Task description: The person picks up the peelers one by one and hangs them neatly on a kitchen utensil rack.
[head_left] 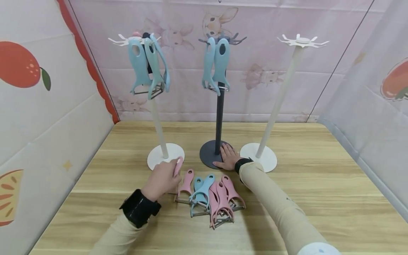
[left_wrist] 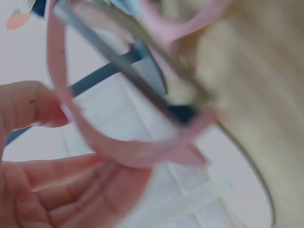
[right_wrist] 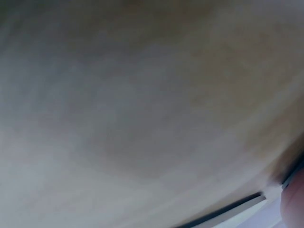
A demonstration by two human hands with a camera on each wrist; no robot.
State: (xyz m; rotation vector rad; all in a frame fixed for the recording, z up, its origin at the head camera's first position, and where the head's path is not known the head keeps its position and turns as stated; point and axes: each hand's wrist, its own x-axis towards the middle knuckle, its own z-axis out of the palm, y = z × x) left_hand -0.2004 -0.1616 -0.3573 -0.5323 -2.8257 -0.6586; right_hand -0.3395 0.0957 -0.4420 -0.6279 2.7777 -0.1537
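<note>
My left hand (head_left: 162,180) pinches a pink Y-shaped peeler (head_left: 179,165) between thumb and fingers, in front of the left white stand. In the left wrist view the peeler's pink frame (left_wrist: 118,151) and metal blade show close up, slightly blurred. Below and right of that hand lies a pile of peelers: several pink ones (head_left: 221,196) and light blue ones (head_left: 207,182). My right hand (head_left: 229,157) rests with fingers extended on the round dark base (head_left: 207,154) of the middle stand. Only a bit of that hand (right_wrist: 293,202) enters the blurred right wrist view.
Light blue and greenish peelers (head_left: 139,63) hang from the left white stand (head_left: 157,124). Two light blue peelers (head_left: 221,60) hang on the dark middle stand (head_left: 220,120). A white stand (head_left: 280,95) with bare hooks stands at right. Printed cloth walls (head_left: 178,102) enclose the wooden table (head_left: 318,198).
</note>
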